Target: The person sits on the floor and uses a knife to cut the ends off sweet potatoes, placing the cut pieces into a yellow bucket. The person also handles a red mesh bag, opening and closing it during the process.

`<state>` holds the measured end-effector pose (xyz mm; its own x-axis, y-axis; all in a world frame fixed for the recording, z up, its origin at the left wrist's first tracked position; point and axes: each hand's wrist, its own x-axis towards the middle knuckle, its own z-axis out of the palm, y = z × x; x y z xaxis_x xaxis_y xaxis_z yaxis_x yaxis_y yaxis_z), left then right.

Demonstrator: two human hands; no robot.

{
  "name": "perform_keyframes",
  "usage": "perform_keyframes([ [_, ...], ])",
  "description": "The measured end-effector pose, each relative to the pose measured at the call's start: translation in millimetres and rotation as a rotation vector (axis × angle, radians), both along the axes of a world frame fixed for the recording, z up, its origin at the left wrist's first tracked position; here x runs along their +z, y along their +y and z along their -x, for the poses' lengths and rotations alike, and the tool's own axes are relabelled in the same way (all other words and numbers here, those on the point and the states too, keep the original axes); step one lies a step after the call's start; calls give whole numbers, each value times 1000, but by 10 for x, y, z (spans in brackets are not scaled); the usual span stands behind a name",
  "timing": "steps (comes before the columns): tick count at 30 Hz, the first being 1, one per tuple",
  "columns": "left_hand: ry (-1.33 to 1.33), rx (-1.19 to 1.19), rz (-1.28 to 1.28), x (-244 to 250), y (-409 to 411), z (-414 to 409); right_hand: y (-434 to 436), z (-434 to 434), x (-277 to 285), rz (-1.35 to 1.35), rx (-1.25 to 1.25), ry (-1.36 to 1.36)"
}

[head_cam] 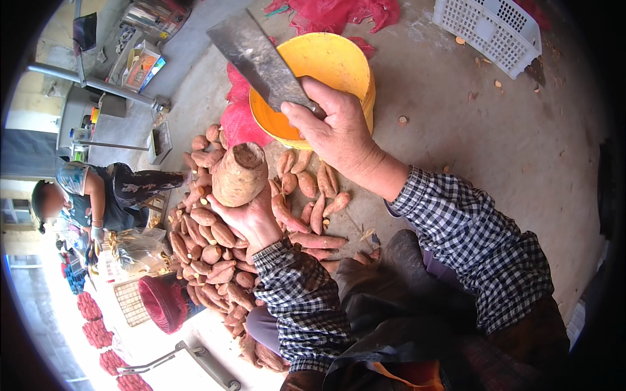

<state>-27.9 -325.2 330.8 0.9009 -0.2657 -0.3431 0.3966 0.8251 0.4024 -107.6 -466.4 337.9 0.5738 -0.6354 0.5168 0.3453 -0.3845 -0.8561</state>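
My left hand (252, 217) grips a large, pale brown sweet potato (238, 181) from below. Its upper end has a dark, hollow-looking cut patch. In my right hand (337, 132) is a cleaver (264, 58), held by its handle. The broad, stained blade points up and left, above the sweet potato and apart from it. Behind the cleaver stands a yellow plastic bucket (332, 49), partly hidden by the blade and my hand. A big pile of sweet potatoes (215, 234) covers the floor under and around my left hand, some with cut yellow ends.
Red mesh sacks (337, 14) lie beside the bucket. A white plastic crate (489, 34) is at the upper right. Another person (102, 195) bends over on the left, near a beige crate (132, 303) and a dark red knitted hat (164, 303). Scraps dot the concrete floor (469, 132).
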Motion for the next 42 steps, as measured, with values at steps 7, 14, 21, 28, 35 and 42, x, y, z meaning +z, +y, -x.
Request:
perform_keyframes([
  [7,-51,-113,219,-153,-28,-148,74,-24,27,216,-102,-47],
  [14,-23,-20,310,-335,57,-520,62,91,95,506,-196,-154],
  [21,41,-24,274,-479,-22,-449,29,35,0,668,-293,-70],
  [28,-621,92,-421,-679,-31,-253,21,76,64,691,-299,-95],
  [35,-62,-59,207,-430,-75,-291,-93,92,1,748,-338,40],
  [42,-83,41,136,-237,-217,-109,-179,46,-142,627,-342,219],
])
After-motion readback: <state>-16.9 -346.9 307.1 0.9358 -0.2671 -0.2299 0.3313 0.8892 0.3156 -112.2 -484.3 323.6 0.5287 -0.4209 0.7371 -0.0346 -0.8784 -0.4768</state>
